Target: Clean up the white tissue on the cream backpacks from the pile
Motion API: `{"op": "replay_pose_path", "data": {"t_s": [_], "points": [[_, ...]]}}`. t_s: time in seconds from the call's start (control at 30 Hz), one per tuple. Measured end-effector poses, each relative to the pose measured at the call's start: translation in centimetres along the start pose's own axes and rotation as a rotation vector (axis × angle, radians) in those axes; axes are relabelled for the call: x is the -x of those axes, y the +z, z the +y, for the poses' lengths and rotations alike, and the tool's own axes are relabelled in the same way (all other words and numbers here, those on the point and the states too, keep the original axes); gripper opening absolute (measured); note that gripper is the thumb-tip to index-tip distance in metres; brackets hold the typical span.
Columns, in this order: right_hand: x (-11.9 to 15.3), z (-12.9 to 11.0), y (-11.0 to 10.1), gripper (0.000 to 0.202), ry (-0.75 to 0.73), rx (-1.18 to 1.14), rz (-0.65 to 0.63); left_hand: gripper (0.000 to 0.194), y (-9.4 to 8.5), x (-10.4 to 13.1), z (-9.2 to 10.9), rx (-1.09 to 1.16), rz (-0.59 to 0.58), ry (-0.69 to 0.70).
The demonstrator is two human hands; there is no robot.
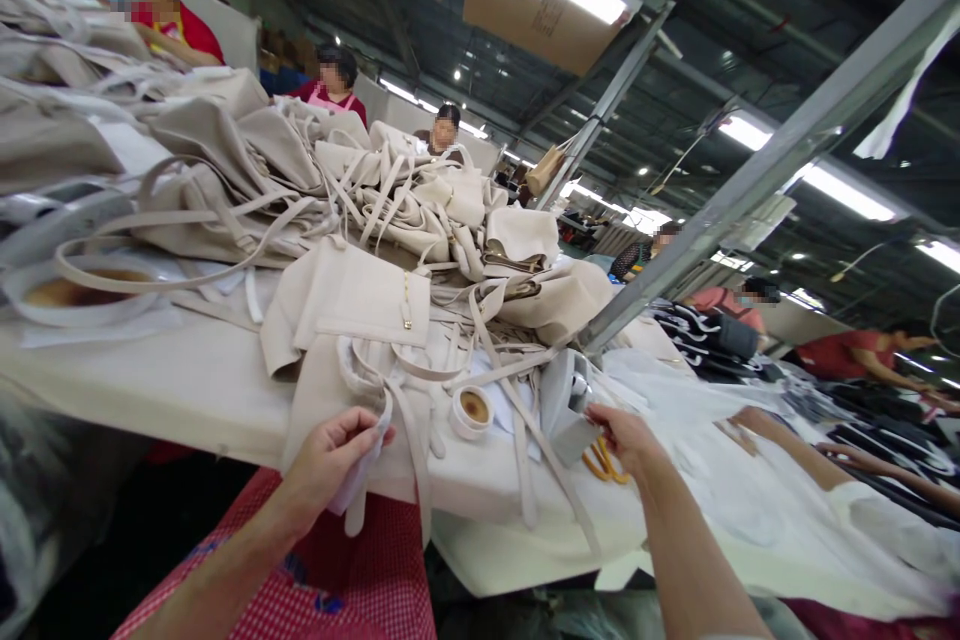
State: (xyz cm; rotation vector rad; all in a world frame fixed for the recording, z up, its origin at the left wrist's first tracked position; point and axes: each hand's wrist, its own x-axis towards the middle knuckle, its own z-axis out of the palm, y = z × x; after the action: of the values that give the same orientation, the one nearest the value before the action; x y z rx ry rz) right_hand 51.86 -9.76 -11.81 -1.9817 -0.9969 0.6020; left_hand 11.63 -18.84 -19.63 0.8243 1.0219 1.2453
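Note:
My left hand (341, 455) is closed in a pinch on a thin white wrapping sheet (361, 470) beside the beige bag straps (409, 445). Those straps hang from a beige handbag (367, 295) lying at the table's front, with a small gold chain on its flap. My right hand (626, 435) has its fingertips pinched together at the edge of a grey holder (562, 420) with shiny metal inside; what they grip is too small to make out. Yellow-handled scissors (606, 462) lie just below that hand. Between my hands stands a small white tub (471, 412) of brownish stuff.
A large heap of beige bags (225, 140) covers the back of the table (225, 400). A bigger round white container (82, 290) sits at the left. A slanting metal post (750, 180) rises at the right, near another person's arm (787, 450) and dark goods (697, 330). Several people work beyond.

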Motion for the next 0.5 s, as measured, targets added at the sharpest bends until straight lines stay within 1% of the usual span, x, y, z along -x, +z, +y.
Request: {"op": "replay_pose_path", "data": {"t_s": [0.1, 0.17, 0.23, 0.3, 0.37, 0.4, 0.43, 0.47, 0.5], "points": [[1.6, 0.0, -1.1, 0.022, -0.033, -0.042, 0.030, 0.031, 0.2, 0.0, -0.1, -0.012, 0.020, 0.017], [3.5, 1.0, -1.5, 0.028, -0.046, -0.078, 0.044, 0.031, 0.4, -0.1, -0.4, -0.023, 0.035, 0.035], [5.6, 2.9, -1.1, 0.033, -0.003, -0.121, 0.027, 0.030, 0.6, -0.2, -0.8, -0.042, 0.066, 0.071], [7.6, 4.8, -0.2, 0.034, 0.074, -0.145, -0.019, 0.026, 0.8, -0.1, -1.2, -0.102, 0.111, 0.132], [9.5, 5.8, 0.8, 0.037, 0.116, -0.151, -0.073, 0.021, 0.9, 0.3, -1.4, -0.200, 0.144, 0.210], [10.5, 5.7, 1.3, 0.038, 0.103, -0.167, -0.113, 0.018, 0.9, 0.6, -1.5, -0.255, 0.147, 0.250], [11.6, 5.0, 1.8, 0.040, 0.077, -0.190, -0.172, 0.016, 1.0, 0.8, -1.5, -0.311, 0.151, 0.292], [12.7, 4.0, 2.5, 0.041, 0.038, -0.226, -0.249, 0.016, 1.0, 1.0, -1.6, -0.367, 0.153, 0.336], [14.0, 2.5, 3.2, 0.042, -0.006, -0.262, -0.356, 0.016, 1.0, 1.2, -1.7, -0.429, 0.162, 0.384]]}}
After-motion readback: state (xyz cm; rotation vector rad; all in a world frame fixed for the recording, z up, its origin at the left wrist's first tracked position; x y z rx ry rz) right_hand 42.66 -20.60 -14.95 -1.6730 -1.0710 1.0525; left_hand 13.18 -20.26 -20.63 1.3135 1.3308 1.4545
